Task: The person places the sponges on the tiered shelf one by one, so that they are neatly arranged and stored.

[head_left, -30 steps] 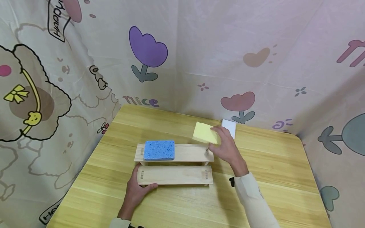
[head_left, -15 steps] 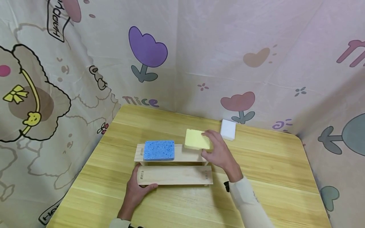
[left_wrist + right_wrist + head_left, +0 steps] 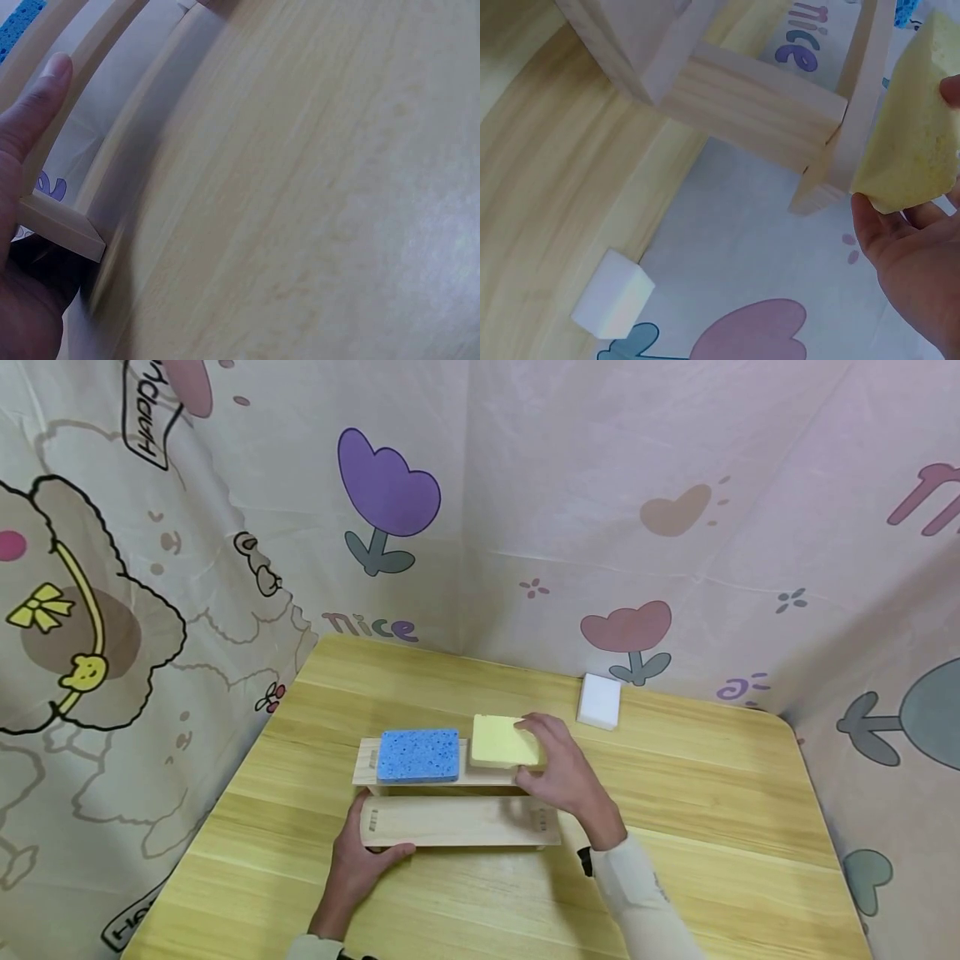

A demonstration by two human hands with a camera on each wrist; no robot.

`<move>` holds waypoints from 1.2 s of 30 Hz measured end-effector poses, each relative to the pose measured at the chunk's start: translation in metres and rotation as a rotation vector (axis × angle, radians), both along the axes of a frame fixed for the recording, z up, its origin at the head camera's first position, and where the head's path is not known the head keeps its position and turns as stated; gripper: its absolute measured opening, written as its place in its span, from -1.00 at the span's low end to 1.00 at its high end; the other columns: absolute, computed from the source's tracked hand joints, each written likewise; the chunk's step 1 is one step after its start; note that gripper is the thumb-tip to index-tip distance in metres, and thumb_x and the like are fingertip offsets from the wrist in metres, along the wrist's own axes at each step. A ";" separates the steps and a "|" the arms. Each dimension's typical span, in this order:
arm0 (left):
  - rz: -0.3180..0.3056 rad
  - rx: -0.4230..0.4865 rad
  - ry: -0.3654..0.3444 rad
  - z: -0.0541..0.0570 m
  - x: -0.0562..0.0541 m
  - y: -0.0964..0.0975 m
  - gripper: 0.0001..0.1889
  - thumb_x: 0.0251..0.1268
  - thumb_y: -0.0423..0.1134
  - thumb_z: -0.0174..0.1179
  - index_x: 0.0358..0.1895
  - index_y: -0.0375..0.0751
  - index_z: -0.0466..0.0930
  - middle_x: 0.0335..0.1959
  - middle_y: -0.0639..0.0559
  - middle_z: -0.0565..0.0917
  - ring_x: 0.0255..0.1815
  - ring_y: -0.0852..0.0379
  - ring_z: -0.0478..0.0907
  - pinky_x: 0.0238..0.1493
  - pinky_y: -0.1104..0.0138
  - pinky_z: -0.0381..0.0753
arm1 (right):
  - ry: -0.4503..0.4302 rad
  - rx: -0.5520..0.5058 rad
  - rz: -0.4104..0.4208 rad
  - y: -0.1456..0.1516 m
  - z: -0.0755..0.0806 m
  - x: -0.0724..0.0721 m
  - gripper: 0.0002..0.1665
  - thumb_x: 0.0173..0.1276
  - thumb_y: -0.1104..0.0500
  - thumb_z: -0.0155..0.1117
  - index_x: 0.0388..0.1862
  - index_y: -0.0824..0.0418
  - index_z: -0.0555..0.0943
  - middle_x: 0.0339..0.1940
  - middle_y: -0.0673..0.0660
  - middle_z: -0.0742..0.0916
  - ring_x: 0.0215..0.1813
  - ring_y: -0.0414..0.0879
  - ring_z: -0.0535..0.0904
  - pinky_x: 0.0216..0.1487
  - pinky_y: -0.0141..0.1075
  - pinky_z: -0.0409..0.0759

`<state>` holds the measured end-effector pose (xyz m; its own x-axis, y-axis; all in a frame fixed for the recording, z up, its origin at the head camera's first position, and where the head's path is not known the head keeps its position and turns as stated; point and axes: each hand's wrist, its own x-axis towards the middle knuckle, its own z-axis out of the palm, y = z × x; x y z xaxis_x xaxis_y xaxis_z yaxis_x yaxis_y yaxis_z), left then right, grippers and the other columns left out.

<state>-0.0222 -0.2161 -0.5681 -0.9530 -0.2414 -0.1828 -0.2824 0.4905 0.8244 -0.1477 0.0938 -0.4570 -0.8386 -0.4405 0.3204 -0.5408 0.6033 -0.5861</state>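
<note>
A two-step wooden rack [image 3: 457, 822] stands on the table. On the left of its upper step lies a blue speckled sponge [image 3: 417, 755]. My right hand [image 3: 564, 772] pinches a yellow sponge [image 3: 504, 742] by its right end, thumb in front and fingers behind, over the right part of the upper step. In the right wrist view the yellow sponge [image 3: 911, 127] sits right at the edge of the step, fingertips under its end. My left hand [image 3: 355, 852] grips the left end of the lower step, thumb along its front edge; in the left wrist view that thumb [image 3: 46, 101] lies along the wood.
A white block-shaped sponge [image 3: 599, 701] lies at the back of the table, right of the rack. Behind the wooden table [image 3: 712, 793] hangs a printed cloth [image 3: 517, 502], which also runs down both sides.
My right hand has carried the yellow sponge left and down, from behind the rack's right end to over the upper step beside the blue sponge. The left hand stays put.
</note>
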 end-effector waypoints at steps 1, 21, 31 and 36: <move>-0.001 0.001 0.000 0.000 0.000 0.000 0.30 -0.31 0.16 0.53 0.53 0.14 -0.20 0.39 -0.21 0.29 0.31 -0.16 0.32 0.18 -0.03 0.31 | -0.001 0.003 0.002 -0.001 0.000 0.001 -0.30 -0.13 0.20 0.30 0.14 0.13 0.49 0.26 0.12 0.51 0.31 0.04 0.35 0.19 -0.02 0.46; 0.005 -0.001 0.018 0.001 -0.001 0.000 0.28 -0.31 0.13 0.54 0.52 0.13 -0.17 0.38 -0.22 0.30 0.31 -0.18 0.31 0.18 -0.06 0.31 | 0.002 0.039 0.044 -0.008 -0.010 0.008 -0.30 -0.11 0.23 0.34 0.15 0.14 0.49 0.26 0.14 0.50 0.30 0.04 0.35 0.18 -0.05 0.47; 0.003 0.016 0.006 0.000 0.000 0.000 0.31 -0.34 0.16 0.54 0.53 0.13 -0.19 0.40 -0.20 0.27 0.34 -0.16 0.28 0.22 -0.06 0.28 | -0.023 0.055 0.040 -0.011 -0.012 0.009 -0.31 -0.10 0.21 0.32 0.14 0.13 0.49 0.26 0.14 0.50 0.31 0.05 0.34 0.17 -0.03 0.48; 0.006 0.011 0.002 0.000 0.001 0.000 0.32 -0.35 0.16 0.54 0.53 0.11 -0.19 0.41 -0.21 0.26 0.35 -0.18 0.27 0.23 -0.07 0.27 | -0.031 0.070 0.036 -0.012 -0.014 0.010 -0.32 -0.09 0.20 0.31 0.14 0.12 0.49 0.26 0.14 0.50 0.32 0.06 0.34 0.17 -0.02 0.48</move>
